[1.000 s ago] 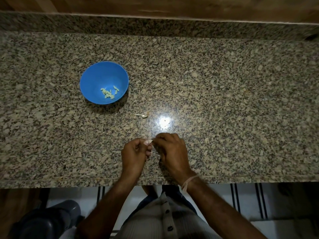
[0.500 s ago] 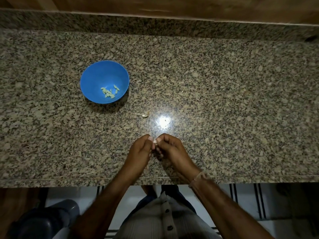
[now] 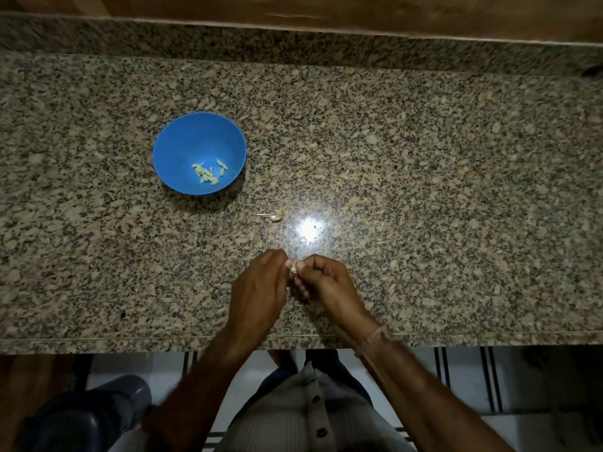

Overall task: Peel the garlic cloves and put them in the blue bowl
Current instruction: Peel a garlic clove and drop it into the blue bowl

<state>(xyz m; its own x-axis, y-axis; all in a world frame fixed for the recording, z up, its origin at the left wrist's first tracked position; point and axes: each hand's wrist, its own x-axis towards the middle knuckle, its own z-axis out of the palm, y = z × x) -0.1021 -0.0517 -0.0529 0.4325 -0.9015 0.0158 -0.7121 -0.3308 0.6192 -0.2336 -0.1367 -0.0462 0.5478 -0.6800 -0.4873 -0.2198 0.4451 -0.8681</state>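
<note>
Granite counter [image 3: 424,190], both hands [image 3: 261,288] pinching garlic clove [image 3: 293,270]

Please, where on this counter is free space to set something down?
The counter is bare right of the light glare, up to its right end, and left of the blue bowl. Only the middle is crowded: bowl, garlic scrap near it, then left hand and right hand pinching a clove near the front edge.

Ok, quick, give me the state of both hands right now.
The left hand: fingertips pinching a small garlic clove.
The right hand: fingers curled, pinching the same garlic clove from the other side.
</note>
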